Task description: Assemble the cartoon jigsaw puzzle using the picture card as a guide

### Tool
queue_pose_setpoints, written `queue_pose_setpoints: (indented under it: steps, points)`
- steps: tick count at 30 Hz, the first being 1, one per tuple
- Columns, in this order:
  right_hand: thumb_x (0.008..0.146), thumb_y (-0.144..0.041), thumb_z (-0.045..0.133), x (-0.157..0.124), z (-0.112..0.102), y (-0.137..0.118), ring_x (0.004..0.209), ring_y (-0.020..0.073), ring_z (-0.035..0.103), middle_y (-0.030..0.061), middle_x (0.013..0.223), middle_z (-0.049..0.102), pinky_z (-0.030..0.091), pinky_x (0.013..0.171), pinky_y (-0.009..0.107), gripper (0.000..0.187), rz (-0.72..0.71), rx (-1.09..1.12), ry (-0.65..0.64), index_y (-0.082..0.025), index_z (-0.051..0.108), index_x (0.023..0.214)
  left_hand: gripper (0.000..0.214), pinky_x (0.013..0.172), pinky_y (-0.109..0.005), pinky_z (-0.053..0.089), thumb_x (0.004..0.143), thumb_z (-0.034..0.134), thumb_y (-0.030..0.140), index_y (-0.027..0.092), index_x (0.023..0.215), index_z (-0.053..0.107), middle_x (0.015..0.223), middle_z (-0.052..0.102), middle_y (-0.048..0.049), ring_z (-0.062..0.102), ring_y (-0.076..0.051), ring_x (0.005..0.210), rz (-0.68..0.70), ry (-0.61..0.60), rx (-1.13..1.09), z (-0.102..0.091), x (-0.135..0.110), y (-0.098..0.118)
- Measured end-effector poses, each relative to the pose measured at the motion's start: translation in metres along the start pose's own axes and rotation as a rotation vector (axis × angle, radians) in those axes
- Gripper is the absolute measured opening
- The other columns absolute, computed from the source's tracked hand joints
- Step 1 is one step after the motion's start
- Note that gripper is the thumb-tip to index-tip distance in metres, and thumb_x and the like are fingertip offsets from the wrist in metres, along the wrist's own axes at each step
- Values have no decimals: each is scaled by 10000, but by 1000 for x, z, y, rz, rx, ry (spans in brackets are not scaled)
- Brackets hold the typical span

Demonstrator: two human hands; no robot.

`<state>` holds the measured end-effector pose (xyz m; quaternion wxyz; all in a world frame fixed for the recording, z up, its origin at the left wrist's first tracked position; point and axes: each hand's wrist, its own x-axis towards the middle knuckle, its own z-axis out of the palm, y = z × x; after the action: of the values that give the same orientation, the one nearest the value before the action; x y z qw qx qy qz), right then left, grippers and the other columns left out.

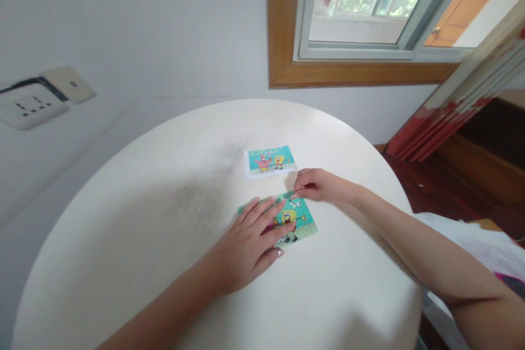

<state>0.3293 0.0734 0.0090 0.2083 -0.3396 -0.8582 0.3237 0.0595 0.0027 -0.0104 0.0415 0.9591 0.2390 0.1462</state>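
Observation:
A cartoon jigsaw puzzle [305, 221] in teal, yellow and green lies flat on the white round table [123, 240]. My left hand [254, 235] rests flat over its left and middle part, fingers spread, hiding much of the picture. At the puzzle's upper edge, my right hand [314, 185] is closed in a pinch, its fingertips touching the border there. Whatever is between those fingertips is too small and covered to make out. Just beyond the puzzle lies a picture card [270, 161] with a matching cartoon scene and a white margin.
Behind the table stand a white wall [164, 27] and a wood-framed window [283, 74]. A power socket [33, 106] is on the wall at left. A red and cream curtain [443, 120] hangs at right, above a dark wooden floor. White plastic [471, 240] lies beside my right arm.

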Motion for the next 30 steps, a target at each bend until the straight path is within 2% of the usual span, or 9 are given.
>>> queue_pose_setpoints:
  steps: [10,15,19,25,30]
  points:
    - [885,-338,622,-1,1,0,688,125,534,31,776,589,434,656,254,206,-2,-18,-14,-155,685,816,500,1151,-585,285,934,533,315,307,1428,452,1553,354,-87,286,-308,1437,-4,-22,-14,3,0,0]
    - [887,-322,614,0,1,0,714,137,542,32,768,594,437,683,268,195,-22,-1,-1,-154,685,817,492,1163,-579,260,942,521,322,308,1429,448,1525,401,-84,322,-293,1417,-7,-32,-12,2,1,-1]
    - [875,-319,618,-1,2,-3,659,121,514,15,726,559,416,627,251,206,7,13,19,-148,671,771,485,1160,-576,266,944,515,325,314,1425,452,1512,420,-78,331,-291,1411,-4,-40,-9,2,1,-1]
    - [853,-251,626,-3,8,-13,634,100,490,4,734,528,379,598,229,155,58,-113,55,-150,644,738,493,1156,-580,271,942,521,314,300,1430,452,1516,414,-89,339,-301,1406,-4,-36,-20,2,1,-1]
    - [890,-281,580,-2,13,-19,627,94,476,-2,715,514,345,588,222,215,80,-222,70,-147,621,727,505,1163,-571,261,947,515,321,304,1445,430,1532,391,-82,323,-295,1416,-5,-69,-6,0,1,-2]
